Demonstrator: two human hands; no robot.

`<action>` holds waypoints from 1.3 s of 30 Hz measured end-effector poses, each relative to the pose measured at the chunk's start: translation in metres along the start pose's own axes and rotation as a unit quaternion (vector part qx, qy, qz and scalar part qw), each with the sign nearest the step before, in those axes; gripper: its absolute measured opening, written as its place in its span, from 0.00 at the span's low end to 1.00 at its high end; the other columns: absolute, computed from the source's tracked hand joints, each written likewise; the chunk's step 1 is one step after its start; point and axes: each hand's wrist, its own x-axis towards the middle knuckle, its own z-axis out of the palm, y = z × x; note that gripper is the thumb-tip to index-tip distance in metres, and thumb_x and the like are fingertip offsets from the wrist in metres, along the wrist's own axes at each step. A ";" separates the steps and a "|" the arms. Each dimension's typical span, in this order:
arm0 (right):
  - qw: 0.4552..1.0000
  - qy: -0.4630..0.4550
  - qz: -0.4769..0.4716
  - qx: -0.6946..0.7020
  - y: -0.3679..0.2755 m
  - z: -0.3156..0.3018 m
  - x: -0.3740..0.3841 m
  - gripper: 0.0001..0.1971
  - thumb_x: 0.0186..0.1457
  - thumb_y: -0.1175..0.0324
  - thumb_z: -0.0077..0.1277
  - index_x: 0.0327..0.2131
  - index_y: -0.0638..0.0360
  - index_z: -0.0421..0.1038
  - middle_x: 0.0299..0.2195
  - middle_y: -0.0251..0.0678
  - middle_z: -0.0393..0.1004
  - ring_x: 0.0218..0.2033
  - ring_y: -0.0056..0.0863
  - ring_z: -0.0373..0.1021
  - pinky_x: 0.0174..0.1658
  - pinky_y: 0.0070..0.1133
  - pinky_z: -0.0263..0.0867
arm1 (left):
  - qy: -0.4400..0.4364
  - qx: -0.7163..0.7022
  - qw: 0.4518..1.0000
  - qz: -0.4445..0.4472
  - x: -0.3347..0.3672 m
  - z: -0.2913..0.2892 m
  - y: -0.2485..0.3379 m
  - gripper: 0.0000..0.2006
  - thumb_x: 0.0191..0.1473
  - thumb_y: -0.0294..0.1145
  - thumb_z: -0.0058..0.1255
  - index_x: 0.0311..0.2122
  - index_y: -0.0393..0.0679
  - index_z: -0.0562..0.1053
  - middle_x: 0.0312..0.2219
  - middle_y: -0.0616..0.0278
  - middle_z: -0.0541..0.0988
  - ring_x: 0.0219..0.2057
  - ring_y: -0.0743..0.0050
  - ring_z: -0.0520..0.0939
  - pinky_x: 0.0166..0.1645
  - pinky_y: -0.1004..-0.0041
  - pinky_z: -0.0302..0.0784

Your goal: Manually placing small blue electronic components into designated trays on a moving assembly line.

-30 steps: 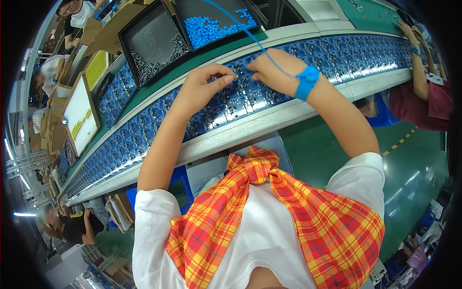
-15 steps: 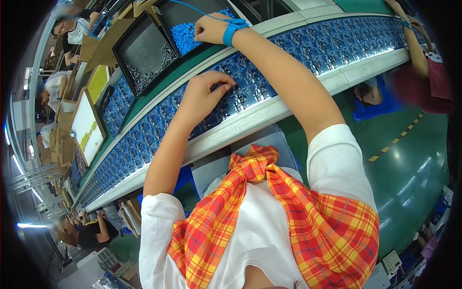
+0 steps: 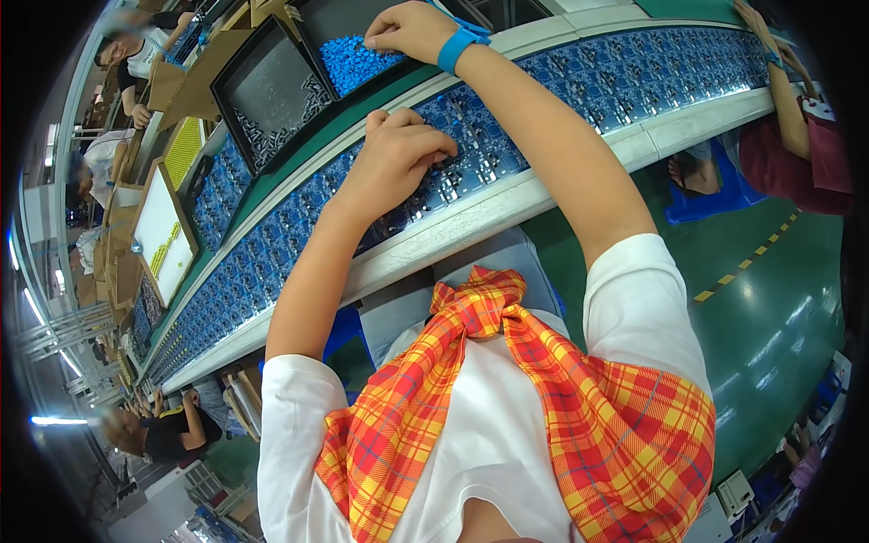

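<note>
My left hand [image 3: 396,161] is over a long row of blue circuit boards [image 3: 466,163]. Its fingers are curled and the thumb and forefinger come together near the board parts; whatever sits between them is too small to make out. Farther off, my right hand [image 3: 415,33] hovers at the edge of a black bin [image 3: 330,23] of small blue components [image 3: 355,63]. The fingertips there are pinched close above the pile, and what they hold is hidden. A blue wrist strap [image 3: 460,47] circles my right wrist, with a cord running from it.
Beside the blue components stands another black bin [image 3: 262,86] with small grey metallic parts. A white tray [image 3: 167,235] with yellow pieces lies to the left. The line's pale front rail [image 3: 434,231] runs nearest me. A co-worker's arm [image 3: 786,104] reaches in at the far right.
My right hand has moved slightly away from me over the blue components. My left hand has shifted a little farther out and turned, with its fingers more bunched.
</note>
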 end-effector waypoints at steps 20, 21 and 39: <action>0.997 -0.023 -0.075 -0.001 -0.043 -0.027 -0.056 0.10 0.53 0.67 0.57 0.36 0.62 0.78 0.28 0.37 0.78 0.31 0.25 0.74 0.37 0.21 0.69 | 0.035 0.056 0.994 0.087 -0.006 0.003 -0.004 0.12 0.43 0.21 0.55 0.34 0.50 0.77 0.34 0.72 0.80 0.40 0.66 0.71 0.51 0.62 0.58; 0.995 -0.021 -0.086 -0.046 -0.042 -0.028 -0.062 0.10 0.54 0.65 0.56 0.36 0.60 0.78 0.30 0.37 0.79 0.33 0.26 0.75 0.39 0.22 0.70 | 0.038 0.063 0.993 0.087 -0.006 0.003 -0.004 0.11 0.43 0.21 0.55 0.34 0.50 0.77 0.34 0.71 0.80 0.40 0.66 0.71 0.51 0.64 0.58; 0.989 -0.104 0.020 -0.100 -0.052 -0.053 -0.120 0.09 0.55 0.68 0.55 0.39 0.61 0.77 0.35 0.35 0.78 0.39 0.24 0.74 0.44 0.19 0.69 | 0.253 0.140 0.957 -0.028 -0.010 -0.034 -0.067 0.13 0.47 0.28 0.56 0.41 0.52 0.77 0.38 0.65 0.81 0.43 0.62 0.79 0.45 0.57 0.66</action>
